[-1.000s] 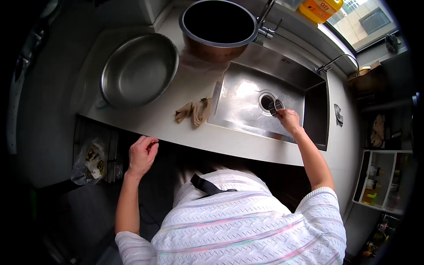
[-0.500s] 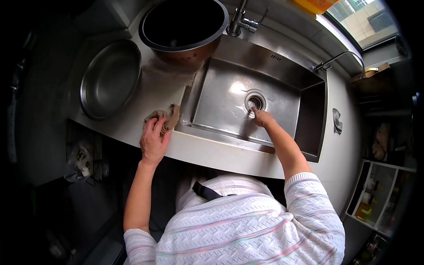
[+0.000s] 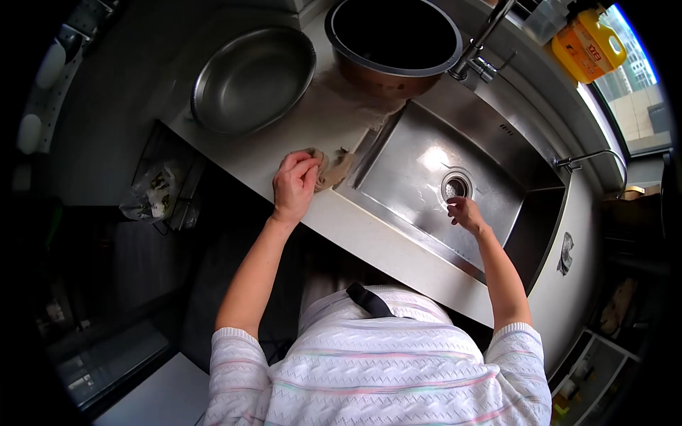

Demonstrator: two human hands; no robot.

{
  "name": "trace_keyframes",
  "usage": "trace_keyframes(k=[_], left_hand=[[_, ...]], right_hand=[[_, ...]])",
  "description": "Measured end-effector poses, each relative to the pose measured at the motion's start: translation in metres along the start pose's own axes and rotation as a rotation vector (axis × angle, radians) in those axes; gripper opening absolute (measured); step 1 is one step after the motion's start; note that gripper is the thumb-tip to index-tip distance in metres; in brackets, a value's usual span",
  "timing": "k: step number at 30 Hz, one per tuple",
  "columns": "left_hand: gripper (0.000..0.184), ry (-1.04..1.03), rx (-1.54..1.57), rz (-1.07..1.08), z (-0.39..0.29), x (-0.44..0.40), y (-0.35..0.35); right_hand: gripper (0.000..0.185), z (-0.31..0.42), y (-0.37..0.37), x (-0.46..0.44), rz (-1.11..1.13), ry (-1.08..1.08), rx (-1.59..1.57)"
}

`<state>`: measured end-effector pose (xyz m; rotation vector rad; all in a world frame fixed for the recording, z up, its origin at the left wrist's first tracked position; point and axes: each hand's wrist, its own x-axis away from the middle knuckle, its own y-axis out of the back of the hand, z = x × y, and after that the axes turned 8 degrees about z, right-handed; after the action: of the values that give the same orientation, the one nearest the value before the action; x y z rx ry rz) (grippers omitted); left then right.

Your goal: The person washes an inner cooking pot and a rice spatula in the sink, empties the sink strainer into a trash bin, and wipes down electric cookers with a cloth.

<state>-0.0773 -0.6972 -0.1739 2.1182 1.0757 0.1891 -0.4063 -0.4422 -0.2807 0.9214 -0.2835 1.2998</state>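
My left hand (image 3: 295,186) is closed on a tan cloth (image 3: 335,172) at the counter's front edge, left of the sink. Over the steel sink (image 3: 419,167), my right hand (image 3: 466,213) hovers just in front of the drain, its fingers apart and holding nothing. The perforated strainer (image 3: 455,188) sits in the drain opening.
A large dark pot (image 3: 391,82) stands behind the sink's left corner, beside a tap (image 3: 479,60). An oval metal basin (image 3: 252,82) lies on the left of the counter (image 3: 398,234). A yellow bottle (image 3: 586,46) is by the window. A grey rag (image 3: 565,253) lies at right.
The strainer, held by my right hand earlier, now sits in the drain, and that hand has drawn back from it. My left hand has come up onto the counter and taken hold of the cloth.
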Motion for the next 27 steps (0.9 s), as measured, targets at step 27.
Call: trace_keyframes(k=[27], left_hand=[[0.011, 0.442, 0.742, -0.085, 0.03, 0.033, 0.158]], right_hand=[[0.017, 0.095, -0.032, 0.04, -0.027, 0.327, -0.239]])
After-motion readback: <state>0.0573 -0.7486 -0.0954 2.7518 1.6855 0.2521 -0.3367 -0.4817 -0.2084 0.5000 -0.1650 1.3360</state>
